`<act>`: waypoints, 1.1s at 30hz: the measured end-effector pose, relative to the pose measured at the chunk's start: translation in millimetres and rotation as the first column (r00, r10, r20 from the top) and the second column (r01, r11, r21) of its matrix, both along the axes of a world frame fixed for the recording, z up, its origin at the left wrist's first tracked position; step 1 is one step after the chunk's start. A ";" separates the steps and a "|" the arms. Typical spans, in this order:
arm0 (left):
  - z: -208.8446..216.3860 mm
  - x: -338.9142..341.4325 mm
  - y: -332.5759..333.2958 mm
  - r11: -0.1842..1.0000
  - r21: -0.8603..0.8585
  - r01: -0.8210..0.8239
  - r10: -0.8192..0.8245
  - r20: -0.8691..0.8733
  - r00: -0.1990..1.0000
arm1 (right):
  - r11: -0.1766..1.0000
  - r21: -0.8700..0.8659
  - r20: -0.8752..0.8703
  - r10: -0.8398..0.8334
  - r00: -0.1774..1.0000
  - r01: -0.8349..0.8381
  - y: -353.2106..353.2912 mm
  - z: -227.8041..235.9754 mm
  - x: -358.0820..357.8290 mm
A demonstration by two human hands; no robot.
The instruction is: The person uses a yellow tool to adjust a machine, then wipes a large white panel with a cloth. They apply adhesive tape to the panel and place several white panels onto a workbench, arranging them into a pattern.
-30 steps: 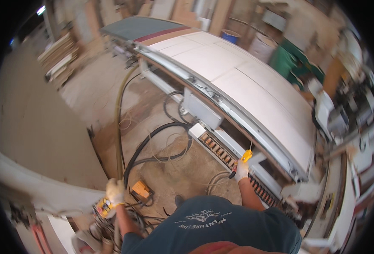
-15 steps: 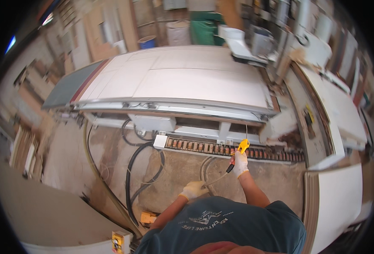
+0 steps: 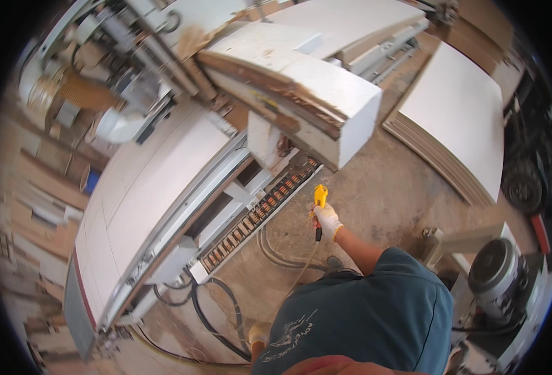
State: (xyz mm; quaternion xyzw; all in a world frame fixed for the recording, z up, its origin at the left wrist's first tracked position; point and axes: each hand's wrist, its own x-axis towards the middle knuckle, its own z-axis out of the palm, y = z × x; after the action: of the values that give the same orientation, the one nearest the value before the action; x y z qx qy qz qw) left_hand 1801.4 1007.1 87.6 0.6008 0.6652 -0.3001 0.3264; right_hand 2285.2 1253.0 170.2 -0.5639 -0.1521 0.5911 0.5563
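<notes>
My right hand (image 3: 328, 219), in a white work glove, is closed round the handle of a yellow air blow gun (image 3: 320, 195). The gun is held out in front of me, over the concrete floor and beside the machine's cable chain. From its black lower end a thin pale hose (image 3: 303, 270) runs down toward my body. My left hand (image 3: 260, 332), gloved too, is low at my left side. My shirt covers part of it, so its fingers and anything in them do not show clearly.
A long machine bed (image 3: 157, 162) with pale boards lies on the left, the cable chain (image 3: 257, 212) along its side. A white boxy gantry end (image 3: 357, 122) juts out ahead. Stacked white panels (image 3: 457, 119) stand right; a motor (image 3: 496, 265) sits near right. Black hoses (image 3: 210, 322) loop on the floor.
My view has swung to the right, bringing the gantry end, panel stack and motor into sight. The blow gun stays in my right hand; my left hand has dropped closer to my side.
</notes>
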 end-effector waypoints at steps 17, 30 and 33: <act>81.2 88.5 208.2 0.909 0.103 0.403 -0.414 0.128 0.901 | 0.929 -0.084 0.458 -0.285 0.842 0.360 -108.3 101.1 215.0; 18.5 228.7 271.5 0.948 0.058 0.314 -0.316 0.028 0.948 | 0.951 -0.117 0.544 -0.181 0.820 0.287 -35.0 125.0 362.0; 22.0 260.6 261.8 0.986 0.064 0.152 -0.157 0.075 0.985 | 0.980 -0.143 0.563 -0.034 0.826 0.137 18.0 117.4 407.1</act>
State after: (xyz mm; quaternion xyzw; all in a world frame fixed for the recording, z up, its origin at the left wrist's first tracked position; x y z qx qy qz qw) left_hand 2062.0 1268.9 109.6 0.6713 0.6113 -0.2810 0.3108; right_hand 2692.3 1271.0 287.6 -0.7651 -0.2292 0.3864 0.4613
